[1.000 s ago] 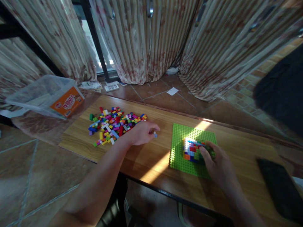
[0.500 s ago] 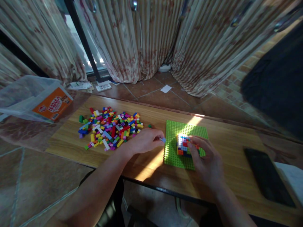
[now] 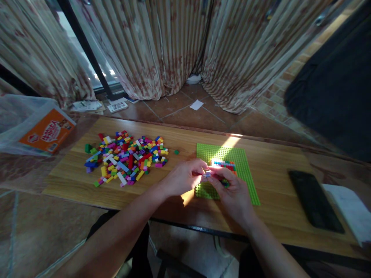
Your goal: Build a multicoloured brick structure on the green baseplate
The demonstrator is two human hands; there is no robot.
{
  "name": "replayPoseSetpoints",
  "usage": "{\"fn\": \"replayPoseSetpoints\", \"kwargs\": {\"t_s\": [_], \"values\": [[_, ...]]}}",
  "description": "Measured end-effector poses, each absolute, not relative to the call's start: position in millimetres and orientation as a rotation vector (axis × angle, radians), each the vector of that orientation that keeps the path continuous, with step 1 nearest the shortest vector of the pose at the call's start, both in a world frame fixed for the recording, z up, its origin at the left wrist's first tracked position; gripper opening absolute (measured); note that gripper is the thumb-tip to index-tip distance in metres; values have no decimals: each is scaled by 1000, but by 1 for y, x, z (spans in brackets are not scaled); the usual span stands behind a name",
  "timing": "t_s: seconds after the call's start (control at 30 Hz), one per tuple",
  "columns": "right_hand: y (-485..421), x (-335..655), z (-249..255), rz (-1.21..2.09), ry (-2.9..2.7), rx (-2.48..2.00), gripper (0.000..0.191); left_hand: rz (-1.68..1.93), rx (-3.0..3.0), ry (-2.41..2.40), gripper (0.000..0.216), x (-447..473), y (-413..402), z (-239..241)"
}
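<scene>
A small light-blue toy brick (image 3: 207, 174) is pinched between the fingertips of my left hand (image 3: 184, 177) and my right hand (image 3: 233, 189), which meet over the left part of a green studded baseplate (image 3: 248, 181). Both hands have their fingers closed on it. Just behind the fingers, a block of multicoloured bricks (image 3: 224, 164) stands on the baseplate, its near part hidden by my right hand. To the left of my hands lies a wide heap of loose toy bricks (image 3: 127, 158) on the wooden table (image 3: 156, 200).
A single green brick (image 3: 176, 152) lies between heap and baseplate. At the right are a black phone (image 3: 315, 200) and white paper (image 3: 348, 208). A clear plastic bin (image 3: 26, 104) with an orange label stands left of the table; curtains (image 3: 162, 50) hang behind.
My left hand has carried the light-blue brick rightwards over the baseplate. My right hand has come off the brick block and moved left to meet it. The camera view has shifted slightly.
</scene>
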State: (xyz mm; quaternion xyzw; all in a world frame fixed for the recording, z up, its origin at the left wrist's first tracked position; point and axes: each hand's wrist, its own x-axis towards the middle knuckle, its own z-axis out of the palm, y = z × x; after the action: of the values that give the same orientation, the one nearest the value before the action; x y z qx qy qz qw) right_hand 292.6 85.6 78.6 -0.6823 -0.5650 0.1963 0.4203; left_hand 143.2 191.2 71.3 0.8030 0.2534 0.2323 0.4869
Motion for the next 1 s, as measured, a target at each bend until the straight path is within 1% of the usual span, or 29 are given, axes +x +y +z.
{"fn": "replayPoseSetpoints", "kwargs": {"t_s": [0.13, 0.3, 0.5, 0.67, 0.77, 0.87, 1.0], "values": [[86, 291, 77, 455, -1386, -1718, 18, 580, 1922, 624, 11, 147, 188, 69], [85, 287, 75, 320, -1419, -1714, 17, 564, 1922, 644, 6, 150, 187, 67], [85, 281, 76, 201, -1421, -1714, 18, 535, 1921, 681, 9, 149, 184, 70], [85, 283, 74, 187, -1376, -1728, 14, 535, 1966, 722, 9, 148, 183, 72], [85, 289, 73, 330, -1254, -1689, 16, 508, 2077, 724, 8, 145, 190, 73], [85, 297, 75, 624, -1056, -1530, 23, 529, 2252, 749, 12, 138, 203, 72], [84, 311, 85, 943, -792, -1332, 22, 511, 2446, 851, 14, 127, 218, 74]]}}
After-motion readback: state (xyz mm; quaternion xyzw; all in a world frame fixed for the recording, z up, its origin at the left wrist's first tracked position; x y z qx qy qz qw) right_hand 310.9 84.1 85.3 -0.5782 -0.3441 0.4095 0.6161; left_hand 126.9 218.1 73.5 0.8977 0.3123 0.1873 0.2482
